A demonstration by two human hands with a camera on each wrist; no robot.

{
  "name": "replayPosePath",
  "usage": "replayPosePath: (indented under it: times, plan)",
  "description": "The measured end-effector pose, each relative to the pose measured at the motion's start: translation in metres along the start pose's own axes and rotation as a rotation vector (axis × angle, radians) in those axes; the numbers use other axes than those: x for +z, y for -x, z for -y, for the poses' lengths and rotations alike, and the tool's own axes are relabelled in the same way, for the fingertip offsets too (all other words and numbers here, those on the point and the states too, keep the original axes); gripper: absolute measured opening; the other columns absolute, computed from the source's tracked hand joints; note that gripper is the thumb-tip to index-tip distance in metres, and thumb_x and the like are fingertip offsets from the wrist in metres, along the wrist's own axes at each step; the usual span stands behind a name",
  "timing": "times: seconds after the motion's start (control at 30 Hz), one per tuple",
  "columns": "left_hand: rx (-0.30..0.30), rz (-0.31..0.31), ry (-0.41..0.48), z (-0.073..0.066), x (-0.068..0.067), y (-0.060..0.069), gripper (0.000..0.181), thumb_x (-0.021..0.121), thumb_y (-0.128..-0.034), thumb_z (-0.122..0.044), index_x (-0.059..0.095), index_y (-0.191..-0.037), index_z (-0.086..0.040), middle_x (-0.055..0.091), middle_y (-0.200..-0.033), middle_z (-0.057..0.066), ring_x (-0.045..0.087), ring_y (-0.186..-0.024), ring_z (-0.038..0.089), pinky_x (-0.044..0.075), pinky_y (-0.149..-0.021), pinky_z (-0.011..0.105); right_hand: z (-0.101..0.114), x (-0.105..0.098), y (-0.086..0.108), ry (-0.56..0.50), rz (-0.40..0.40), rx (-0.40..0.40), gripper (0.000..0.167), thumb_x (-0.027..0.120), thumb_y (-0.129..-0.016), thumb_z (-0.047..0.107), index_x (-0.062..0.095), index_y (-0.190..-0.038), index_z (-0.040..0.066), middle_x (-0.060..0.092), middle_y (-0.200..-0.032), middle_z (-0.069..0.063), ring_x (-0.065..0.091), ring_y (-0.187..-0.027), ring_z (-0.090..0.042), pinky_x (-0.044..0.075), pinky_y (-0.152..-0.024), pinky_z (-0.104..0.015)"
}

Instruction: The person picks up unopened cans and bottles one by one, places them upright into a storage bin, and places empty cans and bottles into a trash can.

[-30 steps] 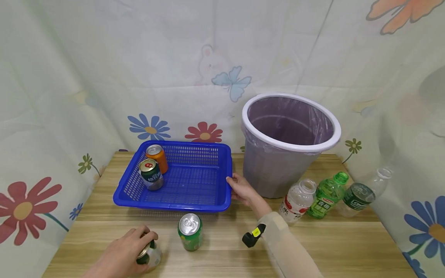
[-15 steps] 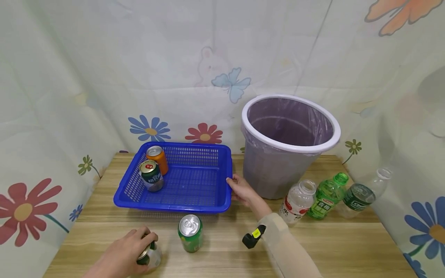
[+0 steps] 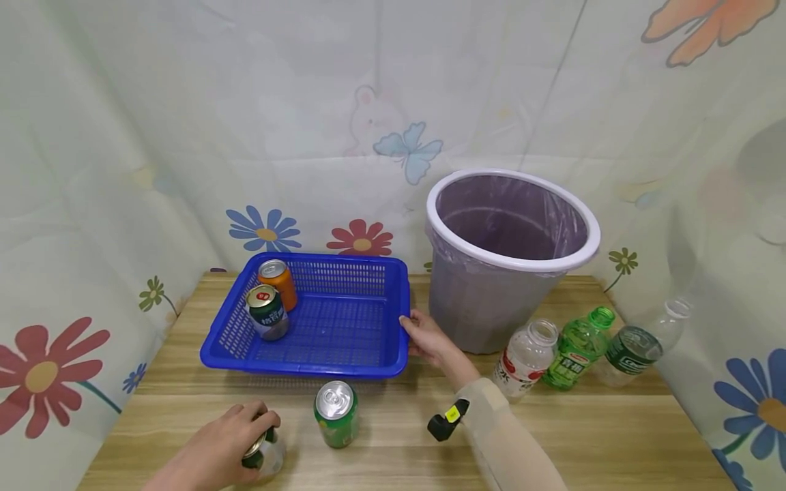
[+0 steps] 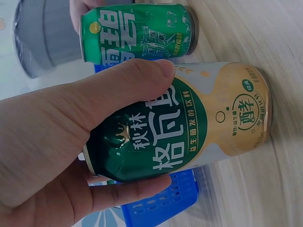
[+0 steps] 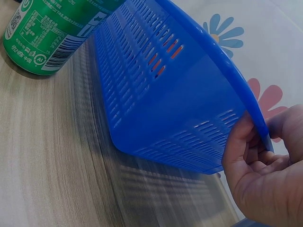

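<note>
Standing here, I see the person's L hand point(image 3: 227, 440) low on the near side, thumb one side & fingers the other, gripping the upper part of a dark-green, gold & silver metal can point(image 4: 222, 113) w/ white lettering; it's upright, but can't tell if its base touches the pale wood-grain table point(image 3: 393, 457). Just to its R is a bright-green metal drink can point(image 3: 338, 419) w/ silver top, upright on the table, nearer me than the basket. R hand point(image 3: 430, 337) pinches the R rim of a blue rectangular plastic mesh basket point(image 3: 344, 327), thumb over the edge, fingers curled underneath. Inside the basket, toward its L end: an orange metal can w/ silver top point(image 3: 279, 286), & just in front, a dark-green & silver metal can w/ gold top point(image 3: 268, 315), both upright. R of the basket stands a round grey plastic bin point(image 3: 479, 300), white-rimmed & lined w/ a clear bag. By it, 3 plastic bottles in a row L to R: clear w/ red-&-white label point(image 3: 522, 365), green point(image 3: 574, 354), clear w/ dark-green label point(image 3: 635, 349). Behind hangs a white flower-print cloth point(image 3: 276, 102).
</note>
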State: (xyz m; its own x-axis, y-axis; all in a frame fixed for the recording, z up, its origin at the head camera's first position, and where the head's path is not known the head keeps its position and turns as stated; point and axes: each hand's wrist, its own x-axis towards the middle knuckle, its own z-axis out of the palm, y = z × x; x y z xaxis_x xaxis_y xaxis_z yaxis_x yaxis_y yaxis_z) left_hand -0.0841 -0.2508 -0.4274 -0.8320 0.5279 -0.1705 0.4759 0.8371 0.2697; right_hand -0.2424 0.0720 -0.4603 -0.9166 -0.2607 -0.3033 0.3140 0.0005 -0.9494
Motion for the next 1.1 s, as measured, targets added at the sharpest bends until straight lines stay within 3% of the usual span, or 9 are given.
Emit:
replayPosePath:
  times: [0.23,0.5,0.73,1.1]
  plan:
    - [0.070,-0.013,-0.017,-0.001,-0.004,-0.002,0.050,0.082,-0.0632,-0.029,0.057,-0.105,-0.020,0.049,-0.098,-0.006,0.049,-0.083,0.013,0.050,-0.064,0.031,0.000,0.000,0.001,0.002,0.010,0.003,0.030,0.038,-0.098,0.015,0.040,-0.121,-0.004,0.062,-0.088,-0.004,0.063,-0.074,-0.017,0.053,-0.062,-0.030]
    - [0.152,-0.116,-0.109,-0.001,-0.011,-0.007,0.050,0.083,-0.0592,-0.032,0.057,-0.100,-0.020,0.046,-0.093,-0.007,0.050,-0.079,0.011,0.047,-0.058,0.026,0.001,0.000,0.002,0.008,0.001,0.005,0.029,0.039,-0.098,0.016,0.041,-0.120,-0.003,0.062,-0.101,-0.015,0.063,-0.077,-0.018,0.053,-0.063,-0.031]
    - [0.157,-0.066,-0.111,0.001,-0.024,-0.009,0.052,0.084,-0.0601,-0.031,0.057,-0.104,-0.021,0.047,-0.096,-0.006,0.047,-0.082,0.013,0.048,-0.062,0.027,0.001,0.001,0.001,0.009,0.003,0.008,0.030,0.039,-0.098,0.015,0.040,-0.122,-0.004,0.060,-0.106,-0.018,0.063,-0.078,-0.019,0.053,-0.063,-0.031]
    - [0.163,-0.069,-0.132,0.003,-0.051,-0.013,0.056,0.086,-0.0579,-0.027,0.055,-0.104,-0.019,0.047,-0.098,-0.003,0.047,-0.082,0.016,0.048,-0.061,0.031,0.001,0.000,0.001,0.017,-0.005,0.000,0.030,0.038,-0.099,0.016,0.040,-0.122,-0.003,0.060,-0.108,-0.020,0.064,-0.079,-0.019,0.054,-0.064,-0.032]
